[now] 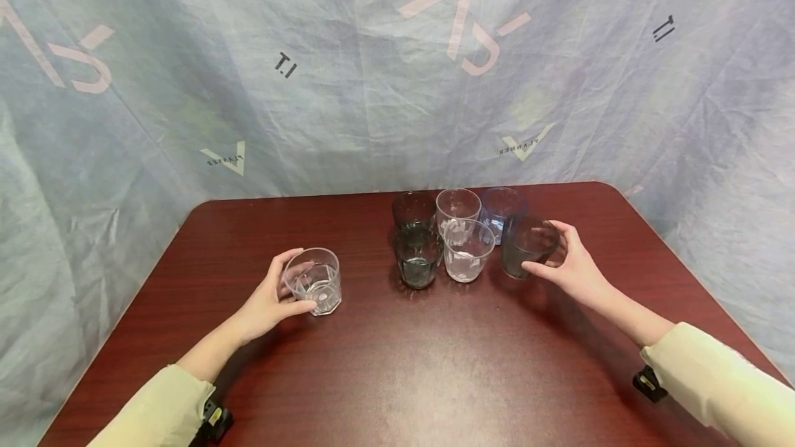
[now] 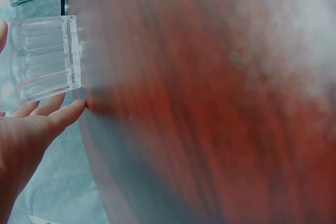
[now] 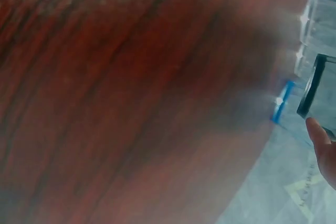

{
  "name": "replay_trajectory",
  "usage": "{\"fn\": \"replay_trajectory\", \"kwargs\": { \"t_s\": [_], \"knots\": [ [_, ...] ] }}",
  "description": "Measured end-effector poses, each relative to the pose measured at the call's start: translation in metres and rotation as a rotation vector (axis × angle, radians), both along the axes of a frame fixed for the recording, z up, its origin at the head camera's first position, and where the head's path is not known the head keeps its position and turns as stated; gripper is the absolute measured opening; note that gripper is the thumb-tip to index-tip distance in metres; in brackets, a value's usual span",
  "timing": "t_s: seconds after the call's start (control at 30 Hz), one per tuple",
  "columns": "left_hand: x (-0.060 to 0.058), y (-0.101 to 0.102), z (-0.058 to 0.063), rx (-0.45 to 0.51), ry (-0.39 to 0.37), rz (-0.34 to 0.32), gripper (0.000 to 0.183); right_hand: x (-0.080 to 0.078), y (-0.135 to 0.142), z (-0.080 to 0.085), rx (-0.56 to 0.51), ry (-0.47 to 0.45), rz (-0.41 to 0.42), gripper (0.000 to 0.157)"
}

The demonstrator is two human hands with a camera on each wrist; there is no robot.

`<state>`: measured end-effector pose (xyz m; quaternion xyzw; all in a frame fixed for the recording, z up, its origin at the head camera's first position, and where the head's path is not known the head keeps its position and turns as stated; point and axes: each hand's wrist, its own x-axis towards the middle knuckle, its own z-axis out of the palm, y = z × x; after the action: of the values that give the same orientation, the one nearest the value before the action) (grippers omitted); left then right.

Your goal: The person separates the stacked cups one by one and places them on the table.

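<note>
On the left of the table, my left hand (image 1: 270, 302) holds a clear drinking glass (image 1: 318, 281), thumb on the near side and the other fingers behind it. The left wrist view shows the fluted wall of this glass (image 2: 44, 59) close to the tabletop; I cannot tell whether its base touches. My right hand (image 1: 574, 264) grips a dark grey glass (image 1: 522, 254) at the right end of a cluster of glasses. In the right wrist view the dark glass (image 3: 311, 90) looks slightly tilted, its base off the wood.
Beside the dark glass stand a clear glass (image 1: 466, 264) and a dark green-grey one (image 1: 417, 267). Behind them are another dark glass (image 1: 410, 209), a clear one (image 1: 456, 204) and a bluish one (image 1: 502, 202). The reddish-brown table (image 1: 397, 364) ends at a fabric backdrop (image 1: 348, 123).
</note>
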<state>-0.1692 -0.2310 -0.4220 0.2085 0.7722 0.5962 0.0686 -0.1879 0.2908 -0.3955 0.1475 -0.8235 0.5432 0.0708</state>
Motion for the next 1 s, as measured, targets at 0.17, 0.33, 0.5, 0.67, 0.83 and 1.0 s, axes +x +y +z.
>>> {"fn": "replay_trajectory", "kwargs": {
  "t_s": [0.17, 0.33, 0.5, 0.67, 0.83, 1.0],
  "knots": [
    [0.0, 0.0, 0.0, 0.007, 0.0, -0.004, 0.09, -0.003, -0.005, -0.007, -0.019, -0.013, 0.019, 0.075],
    [0.0, 0.0, 0.0, 0.009, 0.003, -0.003, 0.09, -0.005, -0.008, -0.012, -0.032, -0.018, 0.033, 0.075],
    [0.0, 0.0, 0.0, 0.001, 0.006, -0.005, 0.09, -0.007, -0.009, -0.017, -0.054, -0.022, 0.041, 0.076],
    [0.0, 0.001, 0.001, 0.006, 0.005, -0.007, 0.09, -0.01, -0.007, -0.019, -0.05, -0.016, 0.043, 0.076],
    [0.0, 0.0, 0.0, 0.017, 0.003, -0.013, 0.089, -0.012, -0.006, -0.02, -0.04, -0.002, 0.053, 0.076],
    [0.0, 0.001, 0.0, 0.041, 0.003, -0.017, 0.089, -0.012, -0.007, -0.02, -0.041, -0.001, 0.061, 0.075]
  ]
}}
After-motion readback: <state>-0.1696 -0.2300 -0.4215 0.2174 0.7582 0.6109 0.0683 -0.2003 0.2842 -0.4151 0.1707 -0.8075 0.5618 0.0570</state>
